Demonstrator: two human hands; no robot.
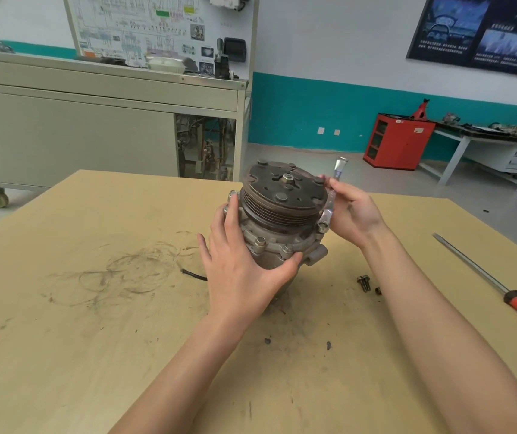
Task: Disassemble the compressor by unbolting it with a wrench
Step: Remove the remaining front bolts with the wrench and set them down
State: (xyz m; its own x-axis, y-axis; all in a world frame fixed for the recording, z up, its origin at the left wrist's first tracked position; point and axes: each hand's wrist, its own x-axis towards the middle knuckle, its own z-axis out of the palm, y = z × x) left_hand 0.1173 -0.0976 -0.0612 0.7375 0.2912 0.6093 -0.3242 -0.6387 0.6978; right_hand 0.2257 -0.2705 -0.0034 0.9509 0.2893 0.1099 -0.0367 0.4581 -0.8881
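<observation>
A grey-brown compressor stands on end on the wooden table, its grooved pulley and clutch plate facing up and a hex nut at the centre. My left hand holds its body from the left, the thumb wrapped round the front below the bolted flange. My right hand grips a silver wrench against the compressor's right side. The wrench's lower end sits at a flange bolt and its upper end sticks up past my fingers. Several bolt heads ring the flange.
Two loose bolts and a small nut lie on the table right of the compressor. A long screwdriver with a red-black handle lies at the far right. A short black wire pokes out on the left. A grey cabinet stands behind.
</observation>
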